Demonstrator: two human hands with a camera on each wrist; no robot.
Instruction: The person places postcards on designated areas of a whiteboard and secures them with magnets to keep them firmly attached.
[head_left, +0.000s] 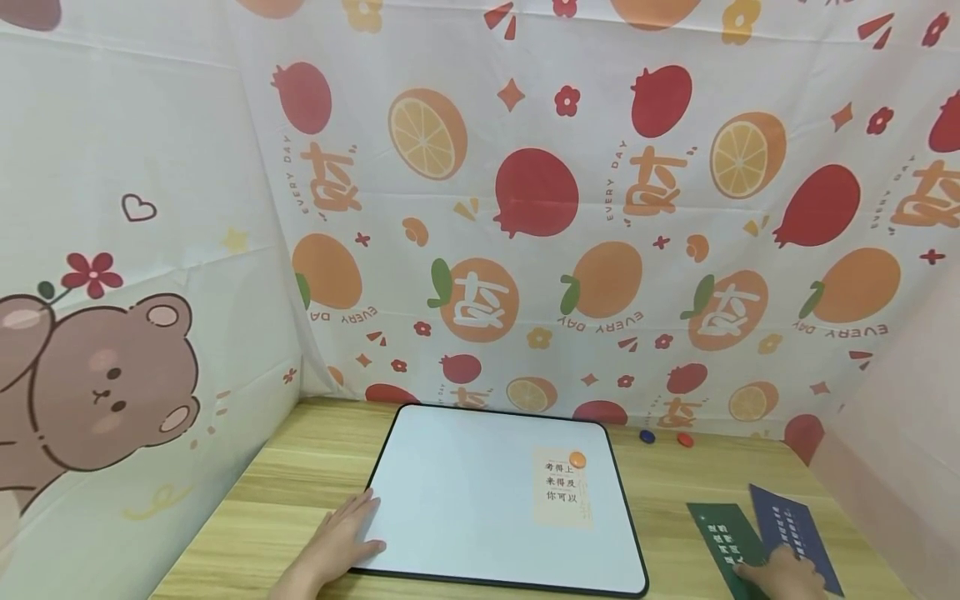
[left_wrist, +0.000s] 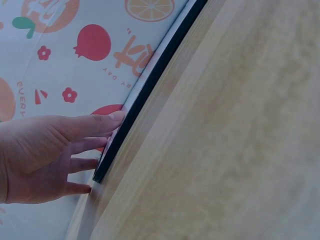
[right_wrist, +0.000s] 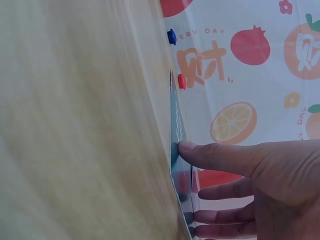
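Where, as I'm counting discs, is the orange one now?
In the head view, the orange disc sits on the right half of the whiteboard, over the top right of the cream card.

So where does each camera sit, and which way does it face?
Head: head-worn, facing forward and down at the whiteboard, green card and blue card; left hand and right hand show.
Left wrist: on that wrist, facing along the whiteboard's black edge; the left hand shows.
Right wrist: on that wrist, facing across the wood-grain tabletop to the fruit-print backdrop; the right hand shows.
Head and right wrist both show the blue magnet and red magnet.
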